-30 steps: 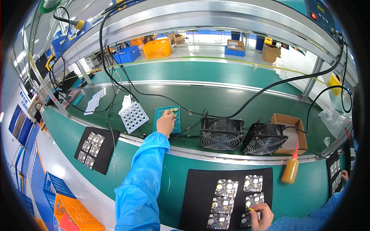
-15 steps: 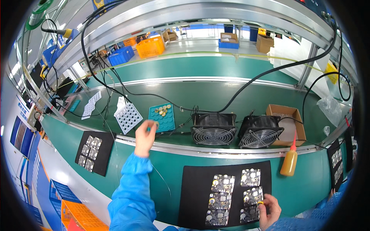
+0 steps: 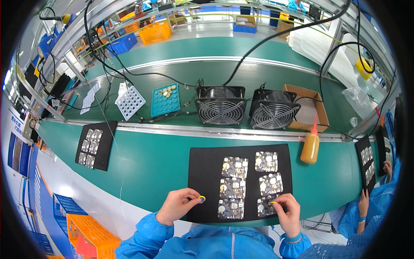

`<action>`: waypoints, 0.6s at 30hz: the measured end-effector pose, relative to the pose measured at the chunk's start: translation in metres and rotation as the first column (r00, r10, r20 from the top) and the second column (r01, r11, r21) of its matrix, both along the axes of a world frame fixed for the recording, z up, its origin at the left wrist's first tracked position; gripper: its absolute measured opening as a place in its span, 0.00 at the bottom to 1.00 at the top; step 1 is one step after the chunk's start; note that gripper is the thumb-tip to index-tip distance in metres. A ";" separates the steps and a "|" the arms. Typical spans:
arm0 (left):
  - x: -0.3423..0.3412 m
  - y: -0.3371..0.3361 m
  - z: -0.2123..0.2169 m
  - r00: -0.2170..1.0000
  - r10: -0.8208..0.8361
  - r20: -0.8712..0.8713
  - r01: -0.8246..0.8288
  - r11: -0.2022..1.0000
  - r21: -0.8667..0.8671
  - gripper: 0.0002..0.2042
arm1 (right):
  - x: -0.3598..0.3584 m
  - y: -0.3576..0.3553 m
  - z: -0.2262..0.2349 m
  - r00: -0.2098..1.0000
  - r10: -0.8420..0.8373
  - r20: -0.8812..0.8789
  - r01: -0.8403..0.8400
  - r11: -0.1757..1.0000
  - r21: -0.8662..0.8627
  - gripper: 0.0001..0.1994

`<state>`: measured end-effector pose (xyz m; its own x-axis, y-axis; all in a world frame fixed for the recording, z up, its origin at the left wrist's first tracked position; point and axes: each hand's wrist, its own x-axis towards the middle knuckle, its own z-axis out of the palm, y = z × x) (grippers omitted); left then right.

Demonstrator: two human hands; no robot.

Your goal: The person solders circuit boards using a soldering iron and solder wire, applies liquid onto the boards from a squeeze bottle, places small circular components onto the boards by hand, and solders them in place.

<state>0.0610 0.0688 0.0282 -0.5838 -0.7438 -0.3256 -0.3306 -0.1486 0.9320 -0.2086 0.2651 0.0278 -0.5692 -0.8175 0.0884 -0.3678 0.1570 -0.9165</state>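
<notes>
The left hand [image 3: 179, 206] pinches a small yellow disc [image 3: 201, 199] between thumb and forefinger at the near left edge of the black mat [image 3: 202, 172] on the green surface [image 3: 146, 164]. The right hand [image 3: 288, 211], fingers curled together, presses on the nearest right circuit board [image 3: 266, 207]. Six boards lie on the mat; an orange squeeze bottle [image 3: 310, 146] stands just right, two black fans [image 3: 221, 105] farther off.

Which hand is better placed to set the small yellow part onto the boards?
Left, probably. The left hand pinches the small yellow part at the black mat's edge, beside the circuit boards. The right hand is occupied, fingertips on the lower right board.
</notes>
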 end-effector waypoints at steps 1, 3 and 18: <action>-0.004 0.006 -0.003 1.000 -0.011 -0.001 0.011 1.000 0.009 0.04 | 0.001 0.001 -0.001 0.999 0.008 0.032 -0.008 1.000 -0.002 0.06; -0.011 0.011 -0.005 0.999 -0.044 0.004 0.044 0.999 -0.004 0.04 | 0.000 0.002 -0.005 1.000 0.002 0.021 -0.002 1.000 -0.023 0.06; -0.017 0.036 -0.009 0.990 -0.030 0.140 0.024 0.999 0.041 0.03 | -0.002 0.020 -0.010 0.996 0.024 0.089 -0.023 1.000 -0.009 0.05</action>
